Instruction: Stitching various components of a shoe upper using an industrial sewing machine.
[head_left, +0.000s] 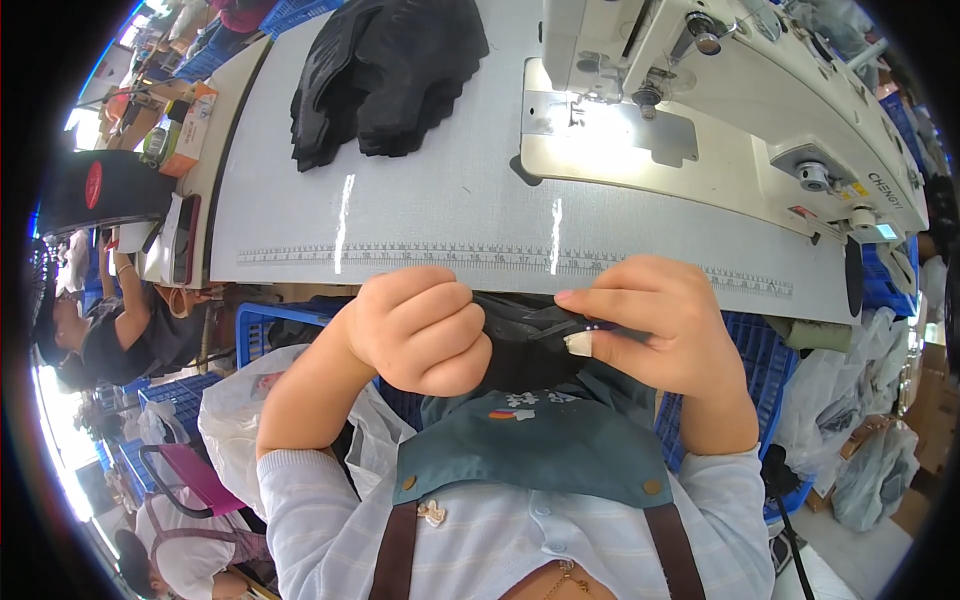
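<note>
My left hand (420, 335) is closed in a fist at the table's front edge, against the left end of a black fabric piece (515, 365). The fabric hangs over my lap, and its gripped edge is hidden behind the fingers. From the right, my right hand (655, 325) pinches small dark snips (558, 329) between thumb and fingers. Their thin blades point left, over the black fabric. A pale wrap covers the tip of the right thumb.
A stack of black cut pieces (390, 75) lies at the table's back left. The white sewing machine (720, 140), its lamp lit, stands at the right. A printed ruler (500, 258) runs along the front edge. Blue crates (745, 365) and plastic bags (250, 405) flank my lap. Other people sit at left.
</note>
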